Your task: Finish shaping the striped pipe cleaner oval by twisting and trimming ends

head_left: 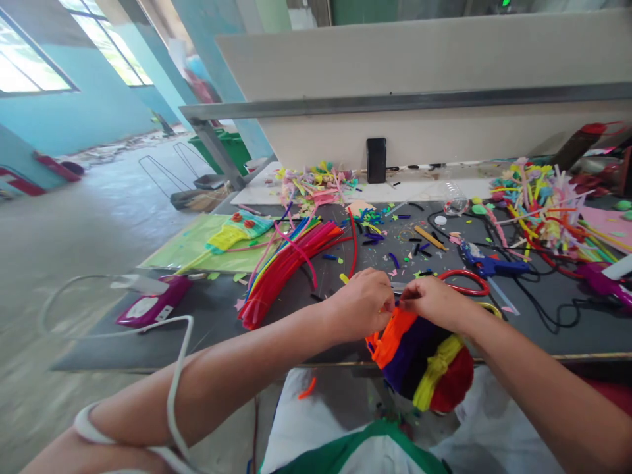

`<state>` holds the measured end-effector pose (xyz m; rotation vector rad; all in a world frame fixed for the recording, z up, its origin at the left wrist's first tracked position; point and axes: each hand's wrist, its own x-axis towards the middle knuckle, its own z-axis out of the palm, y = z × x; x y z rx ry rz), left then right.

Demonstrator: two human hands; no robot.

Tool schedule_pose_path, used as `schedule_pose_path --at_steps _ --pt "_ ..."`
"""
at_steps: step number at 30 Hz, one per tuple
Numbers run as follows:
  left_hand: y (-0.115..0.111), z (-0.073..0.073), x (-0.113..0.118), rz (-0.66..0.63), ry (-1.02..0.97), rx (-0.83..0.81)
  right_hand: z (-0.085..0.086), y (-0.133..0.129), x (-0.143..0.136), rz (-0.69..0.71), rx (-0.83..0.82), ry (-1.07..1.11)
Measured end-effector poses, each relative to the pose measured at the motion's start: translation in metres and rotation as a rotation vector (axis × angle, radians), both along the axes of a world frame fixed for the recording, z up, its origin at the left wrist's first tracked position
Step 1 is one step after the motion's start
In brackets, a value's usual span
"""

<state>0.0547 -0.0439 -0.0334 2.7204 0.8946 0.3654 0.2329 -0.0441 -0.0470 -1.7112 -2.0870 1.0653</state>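
Observation:
A rounded piece of fuzzy pipe cleaners (415,359), striped orange, purple, black, yellow and red, is held at the table's front edge above my lap. My left hand (364,301) is closed at its orange end, fingertips pinched together. Right beside it, my right hand (430,303) pinches the upper edge of the same piece. The exact strand between the fingertips is hidden. Just beyond my hands lie scissors with red handles (467,282). A bundle of red pipe cleaners (291,270), with blue and yellow ones along one side, lies left of my left hand.
A white cable (178,368) loops around my left forearm from a purple box (154,301). A blue glue gun (494,263) with black cords lies at right. Pipe-cleaner heaps (316,184) and a phone (376,160) stand at the back. An orange scrap (307,388) rests on my lap.

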Motion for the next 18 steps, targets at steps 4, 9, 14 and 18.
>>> schedule_pose_path --at_steps 4,9,14,18 --pt "-0.001 0.003 0.001 -0.003 0.048 -0.001 -0.001 -0.001 0.0 0.02 0.011 0.022" --pt "-0.001 -0.007 0.001 0.083 0.026 -0.035 -0.001 -0.003 -0.002 -0.009 0.0 -0.003" --pt "-0.001 -0.012 0.003 0.161 -0.054 -0.141 -0.001 -0.005 -0.002 -0.003 0.033 -0.032" --pt "0.004 -0.004 0.001 0.234 -0.083 -0.528 0.0 -0.006 -0.006 -0.002 0.045 -0.115"
